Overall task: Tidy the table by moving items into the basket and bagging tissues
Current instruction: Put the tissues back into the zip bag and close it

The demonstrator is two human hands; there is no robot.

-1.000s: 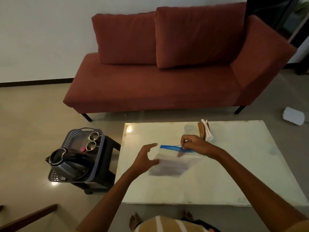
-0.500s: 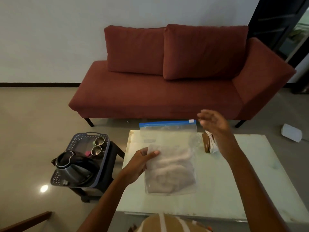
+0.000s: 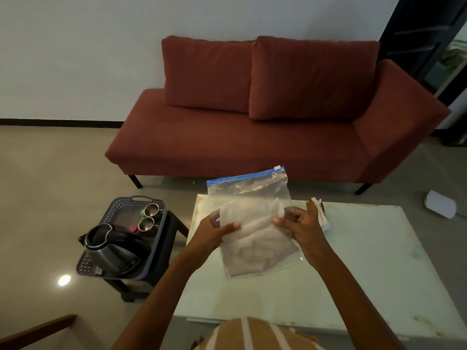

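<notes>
A clear zip bag (image 3: 252,223) with a blue seal strip stands upright above the pale table (image 3: 353,274), with white tissues bunched in its lower half. My left hand (image 3: 214,232) pinches the bag's left edge, thumb in front. My right hand (image 3: 299,223) pinches its right edge the same way. A small stack of napkins (image 3: 319,210) lies on the table just behind my right hand. Left of the table, a grey perforated basket (image 3: 118,210) rests on a dark stool and holds a black kettle (image 3: 111,246) and two steel cups (image 3: 149,217).
A red sofa (image 3: 252,137) stands beyond the table. A white object (image 3: 441,204) lies on the floor at the right. A wooden edge (image 3: 38,332) shows at the bottom left. Tiled floor surrounds the stool.
The bag was lifted off the table and stood upright. My right hand let go of the seal strip, swung away, and now grips the bag's right edge; my left hand took the left edge.
</notes>
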